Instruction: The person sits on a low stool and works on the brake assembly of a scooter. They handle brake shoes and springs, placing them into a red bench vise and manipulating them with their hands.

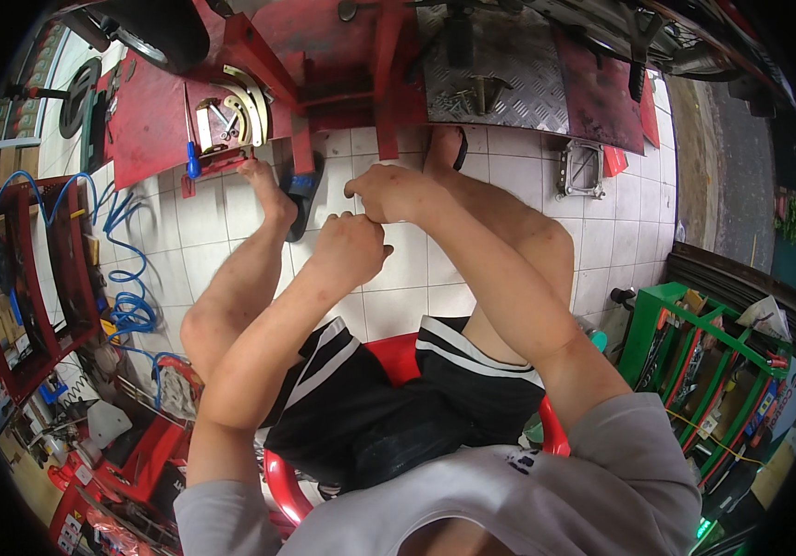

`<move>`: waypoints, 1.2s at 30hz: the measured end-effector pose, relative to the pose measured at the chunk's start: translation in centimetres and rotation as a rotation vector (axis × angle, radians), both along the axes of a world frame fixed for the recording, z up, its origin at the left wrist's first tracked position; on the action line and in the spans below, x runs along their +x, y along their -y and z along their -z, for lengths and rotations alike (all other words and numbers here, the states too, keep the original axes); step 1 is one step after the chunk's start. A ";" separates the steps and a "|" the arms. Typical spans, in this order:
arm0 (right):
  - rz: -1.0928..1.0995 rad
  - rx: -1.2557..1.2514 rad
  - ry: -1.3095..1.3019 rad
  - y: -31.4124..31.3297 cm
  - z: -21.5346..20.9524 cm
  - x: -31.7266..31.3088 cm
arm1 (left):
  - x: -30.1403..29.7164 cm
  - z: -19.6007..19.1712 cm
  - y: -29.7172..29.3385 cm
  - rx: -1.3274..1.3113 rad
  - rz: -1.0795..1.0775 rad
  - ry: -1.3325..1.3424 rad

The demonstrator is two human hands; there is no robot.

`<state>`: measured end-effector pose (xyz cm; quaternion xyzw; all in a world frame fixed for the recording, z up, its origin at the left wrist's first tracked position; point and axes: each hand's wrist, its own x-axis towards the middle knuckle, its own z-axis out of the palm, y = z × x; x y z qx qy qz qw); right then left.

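My left hand (347, 250) is closed, knuckles up, in front of my knees above the tiled floor. Just beyond it and slightly to its right, my right hand (396, 195) is bent over with fingers curled, close against the left. Whatever lies between their fingers is hidden or too small to make out. Ahead on the left of the red metal platform (152, 116) are curved cream-coloured metal pieces (248, 104), small metal parts (222, 119) and a blue-handled screwdriver (193, 159), its handle sticking out over the edge.
A hammer-like tool (485, 93) lies on the chequered metal plate (537, 88). A metal frame (583, 169) stands on the floor at right. Coiled blue hose (129, 278) and a red rack (37, 269) are left; a green tool rack (694, 347) is right. A sandal (302, 199) lies ahead.
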<state>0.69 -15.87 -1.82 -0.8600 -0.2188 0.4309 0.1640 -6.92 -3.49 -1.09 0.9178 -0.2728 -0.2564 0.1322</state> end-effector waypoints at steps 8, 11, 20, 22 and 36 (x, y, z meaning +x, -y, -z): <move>-0.023 0.130 0.148 0.6 2.9 -0.6 | -0.5 0.8 -0.2 0.014 -0.001 0.042; -0.053 0.097 0.087 0.3 2.8 -0.4 | -0.5 1.0 -0.1 0.032 -0.022 0.054; -0.049 0.096 0.111 0.2 3.3 -0.6 | -0.5 1.1 0.0 0.088 -0.013 0.006; -0.057 0.112 0.126 0.3 3.6 -0.6 | -0.6 1.3 -0.1 0.074 -0.015 0.029; -0.049 0.059 0.106 0.1 1.9 -0.5 | -0.6 1.5 0.0 0.099 0.013 0.022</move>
